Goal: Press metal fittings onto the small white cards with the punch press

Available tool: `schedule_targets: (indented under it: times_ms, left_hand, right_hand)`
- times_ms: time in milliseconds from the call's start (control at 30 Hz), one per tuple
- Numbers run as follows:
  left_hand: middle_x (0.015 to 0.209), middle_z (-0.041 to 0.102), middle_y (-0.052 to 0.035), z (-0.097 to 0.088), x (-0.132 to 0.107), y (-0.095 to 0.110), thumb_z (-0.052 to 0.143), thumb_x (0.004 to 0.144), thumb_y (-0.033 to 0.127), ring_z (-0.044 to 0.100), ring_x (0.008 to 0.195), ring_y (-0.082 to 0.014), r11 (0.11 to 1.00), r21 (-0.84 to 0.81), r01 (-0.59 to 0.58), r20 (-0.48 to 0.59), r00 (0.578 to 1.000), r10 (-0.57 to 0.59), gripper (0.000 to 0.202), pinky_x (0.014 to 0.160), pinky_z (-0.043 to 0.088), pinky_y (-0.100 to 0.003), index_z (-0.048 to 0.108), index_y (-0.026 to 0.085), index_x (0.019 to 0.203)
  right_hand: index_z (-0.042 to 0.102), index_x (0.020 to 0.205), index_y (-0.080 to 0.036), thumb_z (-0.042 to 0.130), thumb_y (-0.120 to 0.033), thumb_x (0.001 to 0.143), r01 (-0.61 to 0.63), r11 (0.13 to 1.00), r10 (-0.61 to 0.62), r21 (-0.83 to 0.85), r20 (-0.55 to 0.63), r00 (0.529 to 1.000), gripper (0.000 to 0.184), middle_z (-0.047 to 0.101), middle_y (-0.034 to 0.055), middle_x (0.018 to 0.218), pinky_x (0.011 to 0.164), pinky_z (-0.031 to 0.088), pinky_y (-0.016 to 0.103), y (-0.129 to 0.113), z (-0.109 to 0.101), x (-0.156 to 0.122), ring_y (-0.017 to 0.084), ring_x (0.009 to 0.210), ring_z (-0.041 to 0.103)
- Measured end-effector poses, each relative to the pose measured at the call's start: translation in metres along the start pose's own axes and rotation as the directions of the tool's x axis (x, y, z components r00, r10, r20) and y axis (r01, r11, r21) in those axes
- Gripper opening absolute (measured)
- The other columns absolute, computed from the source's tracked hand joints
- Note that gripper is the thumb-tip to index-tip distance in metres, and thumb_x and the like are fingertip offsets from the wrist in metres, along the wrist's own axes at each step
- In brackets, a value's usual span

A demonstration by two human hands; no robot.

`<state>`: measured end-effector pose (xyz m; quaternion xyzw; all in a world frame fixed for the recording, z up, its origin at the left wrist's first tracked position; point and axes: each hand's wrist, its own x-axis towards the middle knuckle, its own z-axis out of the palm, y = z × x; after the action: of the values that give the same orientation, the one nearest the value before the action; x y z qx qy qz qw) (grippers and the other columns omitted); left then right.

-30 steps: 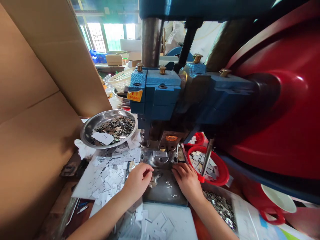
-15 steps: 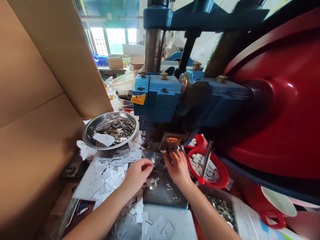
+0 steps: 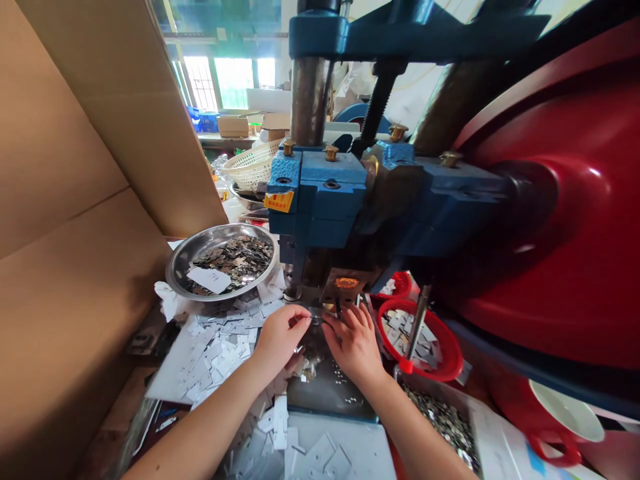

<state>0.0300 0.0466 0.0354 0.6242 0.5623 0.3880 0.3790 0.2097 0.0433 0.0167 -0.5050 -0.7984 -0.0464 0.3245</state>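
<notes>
My left hand (image 3: 281, 339) is at the front of the press die, thumb and forefinger pinched on the edge of a thin metal piece (image 3: 316, 317). Only a sliver of that piece shows. My right hand (image 3: 356, 345) is opposite, palm down with fingers apart and bent, its nearest fingertips close to the piece's other end. Whether they touch it I cannot tell. Right above the fingers hangs the punch head (image 3: 346, 285) of the blue press (image 3: 330, 200). Small bright scraps (image 3: 311, 368) lie on the dark press bed (image 3: 330, 397) below my hands.
Flat metal plates (image 3: 215, 357) are heaped at the left, before a steel bowl (image 3: 173, 277) of dark parts. A red basket (image 3: 457, 360) of plates and a bin of small metal bits (image 3: 443, 423) stand right. A large red flywheel (image 3: 565, 200) and cardboard (image 3: 75, 300) flank the press.
My left hand has moved slightly right and up, with a thin piece now visible at its fingertips. My right thumb and forefinger have come a little left toward it.
</notes>
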Motion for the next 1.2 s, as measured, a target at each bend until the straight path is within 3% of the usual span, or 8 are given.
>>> schedule_targets:
  times_ms: [167, 300, 600, 900, 1000, 1067, 1133, 1200]
  left_hand:
    - [0.086, 0.069, -0.0019, 0.008, 0.014, 0.005, 0.056, 0.081, 0.024, 0.061, 0.079, -0.0188, 0.994, 0.107, -0.033, -0.050, 0.998, 0.039, 0.014, 0.073, 0.046, -0.030, 0.069, 0.020, 0.086]
    - [0.087, 0.070, -0.0030, 0.015, 0.019, 0.004, 0.058, 0.082, 0.022, 0.062, 0.081, -0.0191, 0.984, 0.172, -0.047, -0.061, 0.996, 0.058, 0.013, 0.074, 0.046, -0.030, 0.069, 0.019, 0.087]
    - [0.086, 0.068, -0.0046, 0.025, 0.026, -0.008, 0.062, 0.080, 0.021, 0.060, 0.086, -0.0214, 0.964, 0.252, -0.090, -0.121, 0.985, 0.124, 0.008, 0.082, 0.044, -0.036, 0.069, 0.019, 0.084]
    - [0.090, 0.066, -0.0040, 0.027, 0.031, -0.015, 0.062, 0.077, 0.013, 0.059, 0.091, -0.0210, 0.961, 0.241, -0.137, -0.114, 0.979, 0.168, 0.013, 0.085, 0.044, -0.036, 0.068, 0.020, 0.085]
    - [0.090, 0.065, -0.0039, 0.026, 0.032, -0.014, 0.060, 0.077, 0.014, 0.059, 0.091, -0.0209, 0.962, 0.229, -0.149, -0.123, 0.976, 0.181, 0.011, 0.086, 0.044, -0.036, 0.067, 0.019, 0.085]
    - [0.092, 0.065, -0.0042, 0.021, 0.030, -0.013, 0.059, 0.079, 0.016, 0.059, 0.092, -0.0210, 0.964, 0.221, -0.149, -0.141, 0.973, 0.183, 0.010, 0.086, 0.045, -0.037, 0.066, 0.019, 0.087]
    - [0.093, 0.064, -0.0045, 0.012, 0.027, -0.014, 0.058, 0.080, 0.019, 0.058, 0.093, -0.0213, 0.966, 0.216, -0.144, -0.165, 0.970, 0.181, 0.012, 0.085, 0.045, -0.037, 0.065, 0.019, 0.090]
    - [0.093, 0.064, -0.0043, 0.000, 0.022, -0.017, 0.056, 0.081, 0.019, 0.058, 0.093, -0.0216, 0.965, 0.215, -0.152, -0.181, 0.964, 0.193, 0.012, 0.084, 0.045, -0.037, 0.064, 0.019, 0.090]
  right_hand:
    - [0.064, 0.103, -0.021, 0.046, -0.033, 0.092, -0.058, 0.982, 0.072, 0.182, -0.076, 0.995, 0.025, 0.062, 0.0077, 0.099, 0.091, 0.044, 0.046, 0.009, 0.007, -0.006, 0.024, 0.104, 0.052]
    - [0.064, 0.104, -0.022, 0.045, -0.032, 0.092, -0.058, 0.976, 0.077, 0.208, -0.082, 0.994, 0.024, 0.062, 0.0072, 0.102, 0.091, 0.044, 0.046, 0.010, 0.006, -0.007, 0.024, 0.105, 0.052]
    - [0.066, 0.103, -0.023, 0.045, -0.032, 0.092, -0.055, 0.986, 0.058, 0.158, -0.013, 0.998, 0.025, 0.061, 0.0071, 0.104, 0.096, 0.039, 0.049, 0.011, 0.006, -0.006, 0.025, 0.111, 0.048]
    - [0.066, 0.105, -0.025, 0.053, -0.034, 0.089, -0.004, 0.995, 0.011, -0.100, 0.068, 0.998, 0.023, 0.063, 0.0066, 0.102, 0.104, 0.025, 0.056, -0.001, -0.005, 0.001, 0.029, 0.114, 0.046]
    - [0.067, 0.103, -0.025, 0.052, -0.034, 0.089, -0.026, 0.999, 0.029, -0.046, 0.053, 0.998, 0.023, 0.064, 0.0070, 0.103, 0.103, 0.028, 0.055, 0.000, -0.005, 0.002, 0.029, 0.114, 0.048]
    - [0.067, 0.102, -0.024, 0.049, -0.035, 0.090, -0.094, 0.992, 0.093, 0.082, 0.018, 0.995, 0.025, 0.064, 0.0078, 0.105, 0.099, 0.035, 0.051, 0.007, -0.003, -0.005, 0.027, 0.110, 0.051]
    - [0.067, 0.101, -0.021, 0.045, -0.039, 0.090, -0.253, 0.932, 0.266, 0.259, -0.017, 0.964, 0.030, 0.066, 0.0086, 0.101, 0.091, 0.043, 0.046, 0.016, -0.004, -0.020, 0.025, 0.099, 0.057]
    - [0.066, 0.098, -0.020, 0.042, -0.045, 0.090, -0.463, 0.767, 0.521, 0.444, -0.008, 0.854, 0.036, 0.069, 0.0086, 0.090, 0.080, 0.050, 0.041, 0.024, -0.010, -0.041, 0.024, 0.085, 0.063]
